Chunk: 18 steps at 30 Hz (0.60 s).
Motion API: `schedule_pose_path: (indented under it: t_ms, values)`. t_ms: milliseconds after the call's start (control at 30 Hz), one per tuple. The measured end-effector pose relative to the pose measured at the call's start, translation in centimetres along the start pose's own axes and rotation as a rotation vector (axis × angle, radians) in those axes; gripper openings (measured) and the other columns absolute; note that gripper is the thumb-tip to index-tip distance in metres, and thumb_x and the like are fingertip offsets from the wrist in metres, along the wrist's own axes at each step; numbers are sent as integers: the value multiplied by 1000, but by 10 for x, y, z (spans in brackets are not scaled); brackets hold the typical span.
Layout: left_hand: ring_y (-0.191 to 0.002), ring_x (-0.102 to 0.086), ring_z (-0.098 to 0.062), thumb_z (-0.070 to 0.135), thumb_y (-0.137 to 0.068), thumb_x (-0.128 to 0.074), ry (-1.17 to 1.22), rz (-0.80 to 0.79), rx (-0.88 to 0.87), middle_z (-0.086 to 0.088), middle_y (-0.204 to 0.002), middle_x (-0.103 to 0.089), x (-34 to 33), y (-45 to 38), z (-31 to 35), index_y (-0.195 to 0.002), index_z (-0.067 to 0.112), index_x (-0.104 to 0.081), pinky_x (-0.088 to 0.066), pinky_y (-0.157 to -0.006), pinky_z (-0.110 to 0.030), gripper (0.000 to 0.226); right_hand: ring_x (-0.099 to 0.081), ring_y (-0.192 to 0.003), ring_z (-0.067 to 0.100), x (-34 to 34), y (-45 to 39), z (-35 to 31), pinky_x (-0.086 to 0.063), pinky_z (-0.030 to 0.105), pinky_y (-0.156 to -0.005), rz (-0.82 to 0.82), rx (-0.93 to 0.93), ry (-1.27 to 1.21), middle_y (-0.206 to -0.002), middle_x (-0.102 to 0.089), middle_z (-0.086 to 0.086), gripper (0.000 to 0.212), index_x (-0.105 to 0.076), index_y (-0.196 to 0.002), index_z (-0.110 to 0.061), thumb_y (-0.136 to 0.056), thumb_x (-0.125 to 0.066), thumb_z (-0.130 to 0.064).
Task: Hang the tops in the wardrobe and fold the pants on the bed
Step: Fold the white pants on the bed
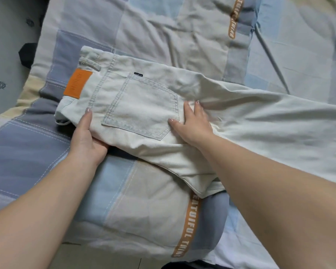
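Bare forearms, pale glossy nails.

Grey tiled floor (8, 55) with a black object (26, 55).

We note pants (144, 105) in pale cream with light blue stitching and an orange patch (77, 83). Quilt (124, 210): patchwork of grey-blue, beige, light blue; orange bands (188, 226) with white lettering.

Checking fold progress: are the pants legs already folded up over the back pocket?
No, the legs stretch out flat to the right across the bed, and the back pocket lies uncovered between both hands.
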State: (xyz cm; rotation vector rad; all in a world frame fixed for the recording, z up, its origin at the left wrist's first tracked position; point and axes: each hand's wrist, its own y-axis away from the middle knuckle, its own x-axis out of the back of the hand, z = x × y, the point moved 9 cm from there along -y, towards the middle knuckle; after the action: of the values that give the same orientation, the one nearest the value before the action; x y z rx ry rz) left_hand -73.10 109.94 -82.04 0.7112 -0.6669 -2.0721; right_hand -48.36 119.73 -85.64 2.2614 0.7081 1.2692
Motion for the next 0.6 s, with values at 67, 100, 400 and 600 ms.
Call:
schedule_pose_path:
  t_ms: [67, 100, 400, 600]
  values:
    - [-106, -66, -24, 18, -86, -66, 6, -25, -67, -8, -117, -69, -5, 1, 12, -126, 12, -58, -56, -80, -42, 41, 7, -147, 23, -2, -5, -4, -3, 38, -119, -65, -5, 4, -160, 9, 7, 83, -7, -152, -26, -88, -43, -64]
    - [-108, -65, -24, 14, -85, -68, -10, -56, -108, -9, -119, -67, -13, 4, 19, -127, 10, -57, -56, -81, -42, 43, 6, -147, 23, 0, -7, -6, -3, 38, -120, -85, -14, -8, -160, 8, 9, 83, -9, -152, -24, -88, -43, -64]
    - [-106, -66, -14, 20, -62, -80, -629, -611, -430, 4, -110, -71, -161, 126, 30, -118, 12, -59, -54, -87, -30, 60, -40, -135, 15, 81, 38, -44, -28, 38, -113, -225, 62, -1409, -146, -44, -2, 53, -41, -141, -29, -94, -41, -54]
    - [-87, -51, 6, 19, -70, -58, -1309, -1047, -804, 18, -90, -52, -245, 217, -46, -113, 36, -51, -39, -75, -9, 47, -68, -98, 33, 158, 88, -3, -55, 30, -75, -433, 120, -1757, -75, -70, 25, 58, -68, -82, 15, -103, -24, -18]
